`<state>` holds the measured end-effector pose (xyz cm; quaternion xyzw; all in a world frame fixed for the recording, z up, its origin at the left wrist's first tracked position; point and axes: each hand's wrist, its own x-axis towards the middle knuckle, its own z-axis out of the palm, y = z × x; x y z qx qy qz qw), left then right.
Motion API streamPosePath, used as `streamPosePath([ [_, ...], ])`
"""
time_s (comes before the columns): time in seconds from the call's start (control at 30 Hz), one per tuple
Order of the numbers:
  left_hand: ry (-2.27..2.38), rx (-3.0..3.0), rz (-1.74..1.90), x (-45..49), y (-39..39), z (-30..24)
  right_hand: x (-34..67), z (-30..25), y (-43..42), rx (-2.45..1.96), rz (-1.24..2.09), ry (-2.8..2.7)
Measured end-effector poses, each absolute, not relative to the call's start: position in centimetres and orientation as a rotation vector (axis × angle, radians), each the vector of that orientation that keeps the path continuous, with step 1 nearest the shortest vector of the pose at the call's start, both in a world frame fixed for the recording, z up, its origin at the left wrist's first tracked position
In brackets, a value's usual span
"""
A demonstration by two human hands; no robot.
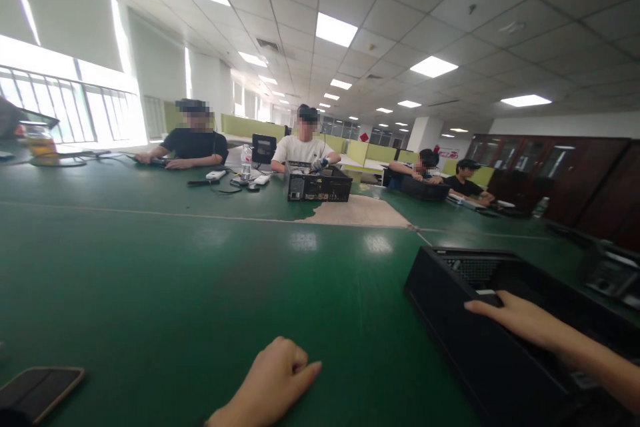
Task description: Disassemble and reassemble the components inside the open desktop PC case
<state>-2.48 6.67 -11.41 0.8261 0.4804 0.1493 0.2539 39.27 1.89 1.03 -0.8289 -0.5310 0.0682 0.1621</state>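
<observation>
My left hand (273,377) rests on the green table (200,280) near the front edge, fingers curled into a loose fist with nothing visible in it. My right hand (515,320) lies flat over the top edge of a black computer case (450,300) at the right, fingers stretched out and reaching into its open side. The case lies on the table with a vented panel showing at its far end.
A dark phone (37,390) lies at the front left. Across the table several people sit; one works at another black computer case (316,185), with a water bottle (245,161) and cables nearby. Dark wooden cabinets (560,173) line the right wall.
</observation>
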Motion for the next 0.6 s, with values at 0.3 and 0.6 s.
streamPosePath([
  [0.3,1.023,2.473,0.939,1.9,10.5,5.4,21.2,2.7,3.5,-1.630,1.210,-1.892],
  [0.6,1.244,2.564,-0.031,4.5,11.2,2.2,18.0,-1.4,11.2,-1.644,0.284,-3.000],
])
